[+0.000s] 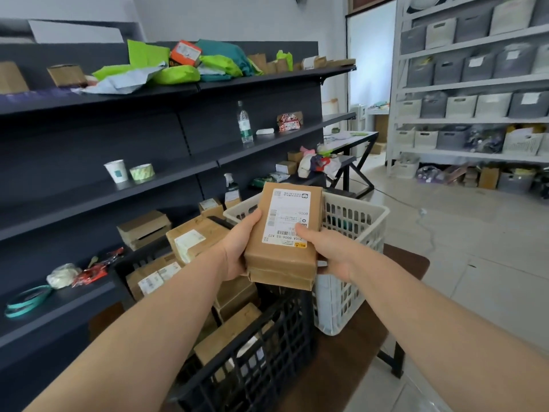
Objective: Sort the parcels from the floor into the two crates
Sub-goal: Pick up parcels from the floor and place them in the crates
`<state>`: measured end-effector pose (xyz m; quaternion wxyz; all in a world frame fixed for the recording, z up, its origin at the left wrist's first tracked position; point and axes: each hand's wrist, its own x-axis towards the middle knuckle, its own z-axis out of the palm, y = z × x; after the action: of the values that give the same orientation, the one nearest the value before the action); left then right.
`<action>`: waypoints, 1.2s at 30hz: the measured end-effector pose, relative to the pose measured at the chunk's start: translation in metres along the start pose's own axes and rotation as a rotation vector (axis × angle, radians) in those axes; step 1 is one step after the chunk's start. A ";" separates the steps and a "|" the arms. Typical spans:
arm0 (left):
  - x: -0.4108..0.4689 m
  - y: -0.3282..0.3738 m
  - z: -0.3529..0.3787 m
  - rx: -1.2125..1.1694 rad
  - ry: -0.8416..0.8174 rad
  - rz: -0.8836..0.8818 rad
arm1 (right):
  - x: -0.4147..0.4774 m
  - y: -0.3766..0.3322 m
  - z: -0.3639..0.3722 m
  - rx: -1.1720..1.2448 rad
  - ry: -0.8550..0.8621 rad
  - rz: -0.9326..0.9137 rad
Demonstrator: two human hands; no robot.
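- A brown rectangular cardboard parcel (285, 233) with a white shipping label is held above the two crates, long axis running away from the person, label face up and its print upside down.
- Left hand (240, 248) clasps its left edge; right hand (329, 251) clasps its right, thumb on the label.
- Below: a black plastic lattice crate (261, 361) holding boxes, a white plastic lattice crate (350, 233) beside it.
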<state>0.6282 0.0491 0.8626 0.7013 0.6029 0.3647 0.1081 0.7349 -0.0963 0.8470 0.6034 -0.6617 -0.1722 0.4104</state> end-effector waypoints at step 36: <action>0.179 0.059 0.108 0.274 0.473 -0.047 | 0.170 -0.074 -0.088 -0.491 -0.143 -0.077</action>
<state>0.8416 0.0864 0.8494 0.5106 0.6416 0.5436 0.1793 0.9236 -0.0159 0.8536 0.4262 -0.7505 -0.3342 0.3787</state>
